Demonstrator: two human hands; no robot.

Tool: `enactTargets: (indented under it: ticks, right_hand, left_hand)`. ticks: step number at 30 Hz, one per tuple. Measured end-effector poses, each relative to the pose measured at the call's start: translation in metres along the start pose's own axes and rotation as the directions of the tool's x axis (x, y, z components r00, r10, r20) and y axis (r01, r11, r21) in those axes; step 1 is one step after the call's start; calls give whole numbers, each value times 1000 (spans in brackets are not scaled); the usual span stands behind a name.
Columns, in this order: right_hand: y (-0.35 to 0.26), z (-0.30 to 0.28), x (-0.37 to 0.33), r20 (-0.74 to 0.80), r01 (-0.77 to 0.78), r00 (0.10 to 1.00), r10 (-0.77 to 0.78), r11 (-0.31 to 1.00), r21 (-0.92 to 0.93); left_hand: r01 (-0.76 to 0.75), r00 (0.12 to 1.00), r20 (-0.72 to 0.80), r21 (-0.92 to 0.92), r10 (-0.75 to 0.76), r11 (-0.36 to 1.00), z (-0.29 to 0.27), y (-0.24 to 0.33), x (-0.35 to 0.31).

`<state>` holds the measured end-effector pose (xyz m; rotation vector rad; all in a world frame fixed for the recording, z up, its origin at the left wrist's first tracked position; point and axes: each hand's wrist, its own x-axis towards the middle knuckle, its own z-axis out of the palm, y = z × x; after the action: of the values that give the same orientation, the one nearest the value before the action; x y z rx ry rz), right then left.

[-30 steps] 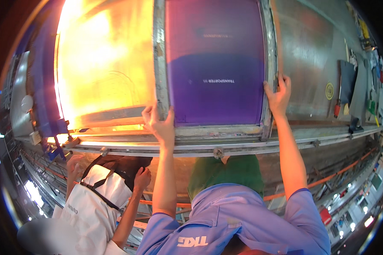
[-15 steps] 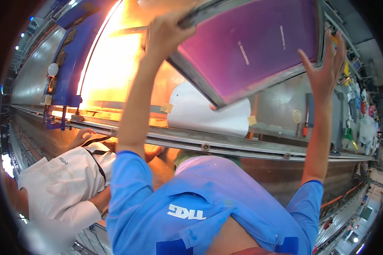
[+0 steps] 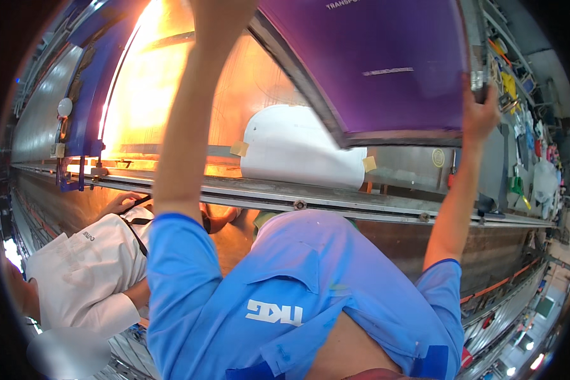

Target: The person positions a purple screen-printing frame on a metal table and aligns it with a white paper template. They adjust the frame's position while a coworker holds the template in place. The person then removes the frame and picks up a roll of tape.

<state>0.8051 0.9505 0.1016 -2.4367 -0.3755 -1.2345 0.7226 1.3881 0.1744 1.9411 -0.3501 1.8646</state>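
A smooth, flat purple screen [image 3: 392, 60] with a hard, scuffed grey frame [image 3: 392, 138] is between the two hands, tilted over the shiny bench [image 3: 250, 82]. Its corner covers a bit of a round-cornered white sheet [image 3: 291, 149], which lies below the hands with yellow tape [image 3: 239, 149] at its sides. The right hand [image 3: 481, 113] curls tight on the frame's side. The left hand [image 3: 225, 9] is cut off, so I can't tell its grip.

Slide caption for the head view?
Right hand grips a purple framed screen by its edge; a white sheet lies on the metal bench.
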Motion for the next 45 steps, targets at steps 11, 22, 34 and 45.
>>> enactTargets:
  ticks: [11, 22, 34, 45]
  right_hand:
    - [-20, 147, -233, 478, -601, 774, 415, 717, 352]
    - [-18, 174, -346, 577, -644, 672, 465, 751, 144]
    - [-26, 171, -348, 613, -483, 641, 462, 863, -145]
    - [-21, 173, -350, 618, -564, 617, 487, 821, -84]
  left_hand:
    - [913, 197, 464, 233, -864, 334, -58, 6, -344]
    - [549, 162, 456, 696, -875, 464, -101, 1, -439]
    - [361, 262, 499, 743, -826, 564, -98, 2, -446]
    - [467, 243, 480, 703, -843, 535, -95, 3, -444]
